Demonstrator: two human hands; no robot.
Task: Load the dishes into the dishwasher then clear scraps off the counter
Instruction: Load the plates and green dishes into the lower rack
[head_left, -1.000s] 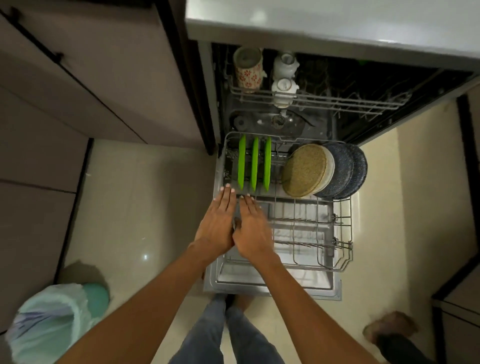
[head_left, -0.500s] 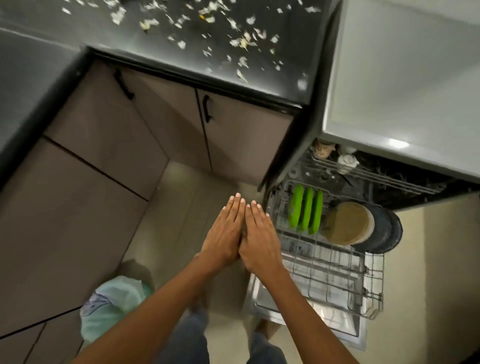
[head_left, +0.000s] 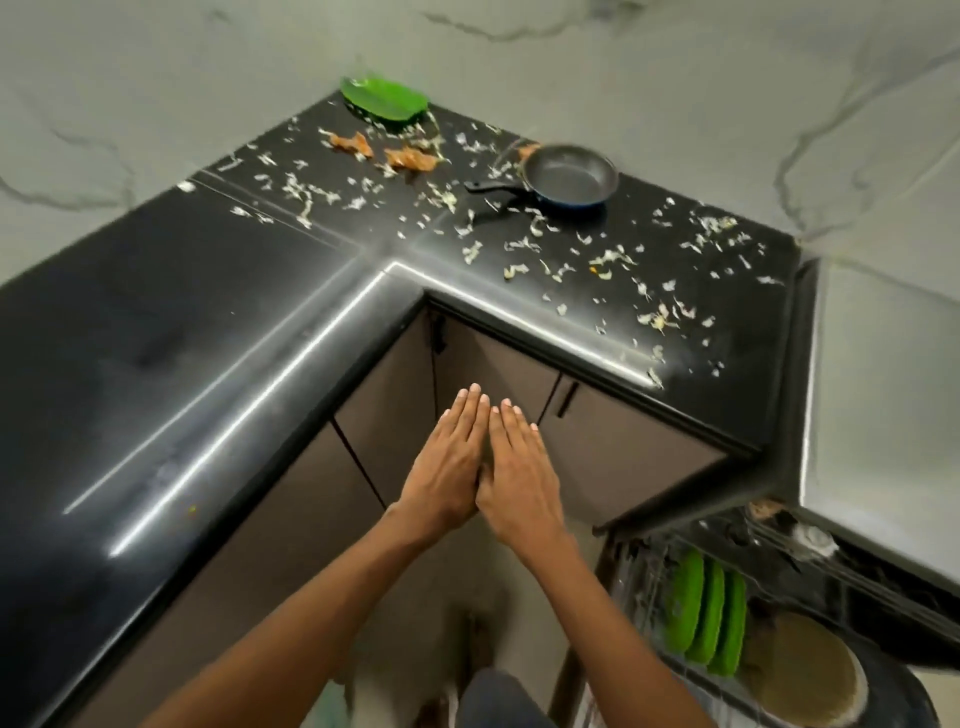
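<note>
Flat empty hands (head_left: 485, 467) hover before scrap-strewn counter (head_left: 597, 291) bearing a pan (head_left: 569, 179).

Black L-shaped counter (head_left: 156, 332) carries scattered scraps (head_left: 524, 244), frying pan (head_left: 569, 179), green plate (head_left: 384, 98).

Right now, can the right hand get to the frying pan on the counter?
Probably yes. The right hand is open, holds nothing, and hovers in front of the cabinets below the counter edge. The frying pan sits uncovered on the counter, its handle towards the person; only loose scraps lie between.
</note>
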